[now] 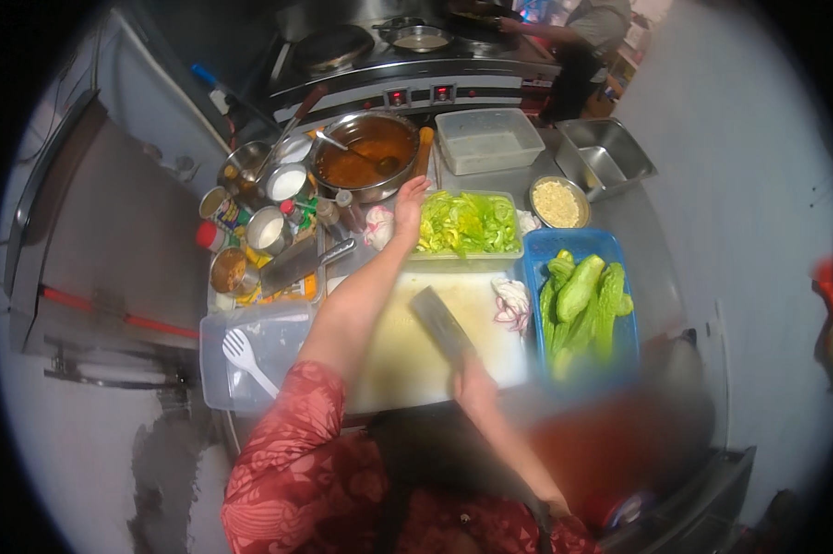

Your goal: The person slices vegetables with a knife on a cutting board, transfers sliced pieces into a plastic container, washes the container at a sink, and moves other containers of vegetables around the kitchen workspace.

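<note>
My right hand (475, 382) grips the handle of a cleaver (442, 323), its broad blade over a white cutting board (395, 332). My left hand (409, 211) reaches to the left end of a clear plastic container (468, 264) with cut green leaves (468, 225) in it. The fingers are stretched out along its rim; whether they grip it is hard to tell. A crumpled white cloth (511, 302) lies at the board's right edge. To the right, a blue plastic basket (535, 242) holds several green gourd-like vegetables (580, 291).
Left stand seasoning tins, a second cleaver (289, 266) and a lid with a white slotted spatula (242, 352). Behind are a pot of reddish-brown sauce (361, 163), a plastic box (489, 161), a steel pan (600, 166) and a bowl of chopped pale bits (558, 202). A person works at the stove (347, 86).
</note>
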`<state>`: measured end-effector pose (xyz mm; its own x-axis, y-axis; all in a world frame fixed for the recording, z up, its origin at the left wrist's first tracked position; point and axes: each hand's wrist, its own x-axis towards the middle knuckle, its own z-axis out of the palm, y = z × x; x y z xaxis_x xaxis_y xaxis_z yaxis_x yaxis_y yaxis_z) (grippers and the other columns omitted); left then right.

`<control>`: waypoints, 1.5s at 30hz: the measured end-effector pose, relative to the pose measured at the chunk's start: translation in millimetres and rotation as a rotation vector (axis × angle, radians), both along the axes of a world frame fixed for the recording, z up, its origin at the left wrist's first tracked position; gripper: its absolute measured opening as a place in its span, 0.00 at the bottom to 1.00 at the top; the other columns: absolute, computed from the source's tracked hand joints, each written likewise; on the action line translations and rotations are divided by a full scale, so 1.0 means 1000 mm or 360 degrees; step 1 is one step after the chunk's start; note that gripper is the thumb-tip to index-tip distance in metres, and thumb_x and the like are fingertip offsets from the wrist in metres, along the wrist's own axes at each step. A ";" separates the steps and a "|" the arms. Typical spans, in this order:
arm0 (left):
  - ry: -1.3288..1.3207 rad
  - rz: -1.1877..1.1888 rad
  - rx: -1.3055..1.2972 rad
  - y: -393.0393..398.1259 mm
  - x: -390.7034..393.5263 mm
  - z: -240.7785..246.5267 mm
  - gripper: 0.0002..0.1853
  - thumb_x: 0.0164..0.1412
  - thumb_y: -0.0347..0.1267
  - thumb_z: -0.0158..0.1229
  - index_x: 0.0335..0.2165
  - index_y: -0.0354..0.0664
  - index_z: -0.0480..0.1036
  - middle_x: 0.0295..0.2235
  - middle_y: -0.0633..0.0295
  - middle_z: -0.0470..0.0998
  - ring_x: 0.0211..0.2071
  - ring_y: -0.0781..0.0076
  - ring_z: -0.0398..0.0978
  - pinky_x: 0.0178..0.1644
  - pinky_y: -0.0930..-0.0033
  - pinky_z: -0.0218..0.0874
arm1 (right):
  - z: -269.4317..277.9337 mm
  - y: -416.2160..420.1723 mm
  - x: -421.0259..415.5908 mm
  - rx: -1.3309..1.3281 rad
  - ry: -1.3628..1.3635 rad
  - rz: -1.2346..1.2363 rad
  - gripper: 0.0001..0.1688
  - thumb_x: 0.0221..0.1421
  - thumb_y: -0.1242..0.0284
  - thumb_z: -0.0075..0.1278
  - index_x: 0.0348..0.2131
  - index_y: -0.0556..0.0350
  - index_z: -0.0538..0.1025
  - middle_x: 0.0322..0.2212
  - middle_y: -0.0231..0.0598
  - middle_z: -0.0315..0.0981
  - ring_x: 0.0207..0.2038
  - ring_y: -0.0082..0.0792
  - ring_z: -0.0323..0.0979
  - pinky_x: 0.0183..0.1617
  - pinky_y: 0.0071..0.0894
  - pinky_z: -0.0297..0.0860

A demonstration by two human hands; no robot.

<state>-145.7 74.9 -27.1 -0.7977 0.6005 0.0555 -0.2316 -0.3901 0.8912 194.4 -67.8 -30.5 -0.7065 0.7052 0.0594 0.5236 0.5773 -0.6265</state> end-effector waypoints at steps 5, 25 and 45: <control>0.0778 0.0274 -0.0410 -0.019 -0.007 -0.017 0.21 0.48 0.13 0.40 0.40 0.34 0.72 0.43 0.56 0.73 0.44 0.68 0.71 0.49 0.75 0.61 | -0.036 -0.007 -0.002 0.0210 -0.0022 0.0129 0.22 0.43 0.73 0.55 0.41 0.56 0.71 0.28 0.47 0.64 0.31 0.49 0.66 0.36 0.44 0.64; 0.0661 -0.0548 -0.2219 -0.067 -0.049 -0.002 0.27 0.52 0.36 0.50 0.46 0.26 0.63 0.41 0.34 0.71 0.47 0.43 0.68 0.50 0.55 0.59 | -0.018 0.427 -0.298 -0.1733 0.0450 -0.0751 0.20 0.55 0.64 0.47 0.37 0.67 0.68 0.21 0.43 0.73 0.17 0.32 0.73 0.14 0.28 0.69; -0.0672 0.0149 -0.0851 -0.024 0.082 -0.005 0.12 0.52 0.20 0.47 0.37 0.35 0.58 0.17 0.56 0.68 0.12 0.63 0.72 0.07 0.77 0.48 | 0.122 0.457 -0.080 -0.1296 0.0861 -0.0385 0.11 0.54 0.73 0.42 0.33 0.66 0.68 0.19 0.42 0.70 0.12 0.27 0.66 0.15 0.23 0.66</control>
<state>-63.4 51.0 -31.7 -0.7357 0.3864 -0.5563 -0.5880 0.0432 0.8077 114.2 389.3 91.7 -0.5599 0.7948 -0.2342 0.0987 -0.2167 -0.9713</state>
